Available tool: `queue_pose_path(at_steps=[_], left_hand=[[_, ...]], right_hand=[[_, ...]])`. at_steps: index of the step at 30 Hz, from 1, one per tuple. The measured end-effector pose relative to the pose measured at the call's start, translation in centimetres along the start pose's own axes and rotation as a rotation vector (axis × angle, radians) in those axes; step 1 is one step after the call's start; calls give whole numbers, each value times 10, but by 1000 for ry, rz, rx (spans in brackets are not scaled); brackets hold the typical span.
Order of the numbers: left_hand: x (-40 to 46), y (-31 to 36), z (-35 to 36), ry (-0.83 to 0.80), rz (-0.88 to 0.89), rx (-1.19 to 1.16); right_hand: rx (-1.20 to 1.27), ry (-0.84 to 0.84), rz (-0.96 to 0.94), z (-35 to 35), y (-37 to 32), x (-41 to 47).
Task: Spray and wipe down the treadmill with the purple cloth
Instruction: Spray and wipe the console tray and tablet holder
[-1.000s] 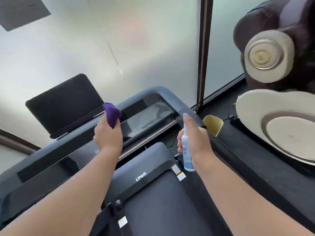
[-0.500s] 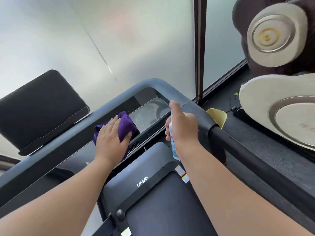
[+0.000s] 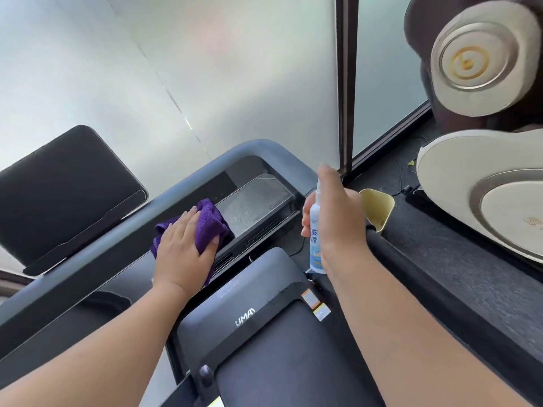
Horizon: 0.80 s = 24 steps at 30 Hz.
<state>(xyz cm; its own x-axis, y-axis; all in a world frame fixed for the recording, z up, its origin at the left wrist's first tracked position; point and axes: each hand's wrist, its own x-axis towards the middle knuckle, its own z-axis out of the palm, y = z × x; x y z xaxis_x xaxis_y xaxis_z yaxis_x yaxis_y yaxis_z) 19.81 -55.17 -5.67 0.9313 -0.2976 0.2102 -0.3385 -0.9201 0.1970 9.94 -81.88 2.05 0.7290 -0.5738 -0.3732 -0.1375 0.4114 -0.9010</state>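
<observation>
a: reading labels first. white "uma" logo [image 3: 244, 313] on the dark grey treadmill [image 3: 264, 289] motor hood, last letter cut odd. small orange and white warning stickers [image 3: 316, 304] at the hood's right corner, text too small. slim white and blue plastic spray bottle [image 3: 316, 230] has blue chinese characters down its side, can't read them for sure.

b: hands?

a: left hand [image 3: 182, 248] flat, fingers straight, pressing the folded purple microfibre cloth [image 3: 205, 221] onto the glossy black console panel [image 3: 252, 201] of the treadmill. right hand [image 3: 335, 218] curled round the spray bottle, upright, index finger on top at the nozzle.

b: where's the cloth exactly?

a: on the console, just left of the wet, speckled patch of the panel, under the left palm.

b: change vs earlier?

a: a second ago the left hand held the cloth bunched up in the air above the console; half a second ago it was down flat, same as now. bottle hand about the same spot, beside the rail.

b: rest?

a: pale yellow plastic cup [image 3: 377, 210] behind the right hand, beige and dark massage chair [image 3: 482, 186] at right, frosted glass wall [image 3: 205, 69] ahead.
</observation>
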Motion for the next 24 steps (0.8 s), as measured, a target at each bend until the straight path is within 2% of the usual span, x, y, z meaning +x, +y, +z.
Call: queue_pose_path(at_steps=[5, 14, 24], left_hand=[[-1, 2, -2, 18, -2, 2], [0, 4, -5, -11, -9, 6], [-1, 6, -11, -51, -13, -13]], right_hand=[[-65, 69, -25, -9, -34, 34], [-223, 1, -33, -1, -37, 46], [-102, 16, -114, 5, -45, 35]])
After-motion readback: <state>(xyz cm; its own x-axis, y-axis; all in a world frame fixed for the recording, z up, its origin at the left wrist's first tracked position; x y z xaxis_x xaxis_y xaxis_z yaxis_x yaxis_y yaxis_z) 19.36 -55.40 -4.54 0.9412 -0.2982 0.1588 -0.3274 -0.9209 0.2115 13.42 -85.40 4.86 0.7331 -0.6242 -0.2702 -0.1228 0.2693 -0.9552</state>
